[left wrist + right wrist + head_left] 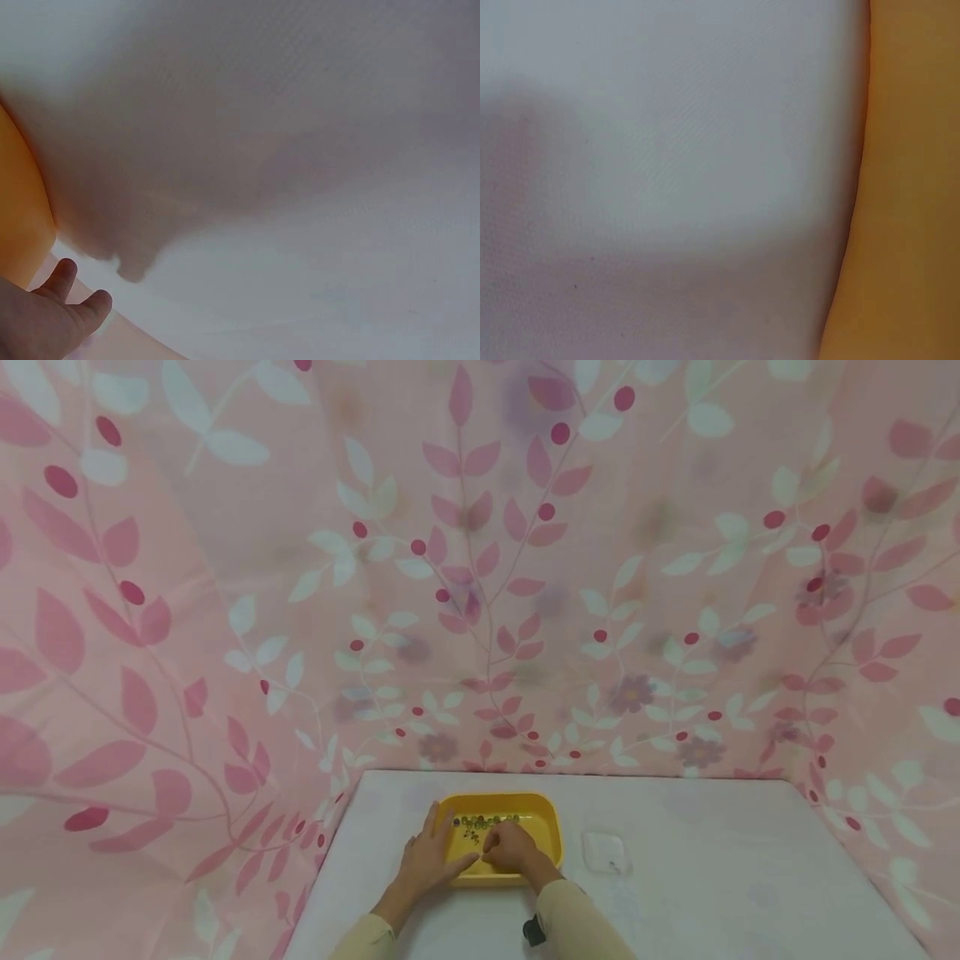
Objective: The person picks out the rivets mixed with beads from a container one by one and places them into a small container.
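Note:
A yellow tray lies on the white-covered table. Along its far side inside are several small round glassy pieces, like marbles, greenish with a few darker ones. Nearer the middle is a loose cluster of tiny dark bits, too small to name. My left hand rests at the tray's left rim, fingers extended and thumb reaching over the near side. Over the tray's inside is my right hand, fingers curled downward; its fingertips and anything between them are hidden. The left wrist view catches only some left fingers beside the tray wall.
Right of the tray stands a small clear container with a tiny dark speck at its near corner. A black object shows by the right forearm. Pink leaf-patterned fabric hangs behind the table and at its sides.

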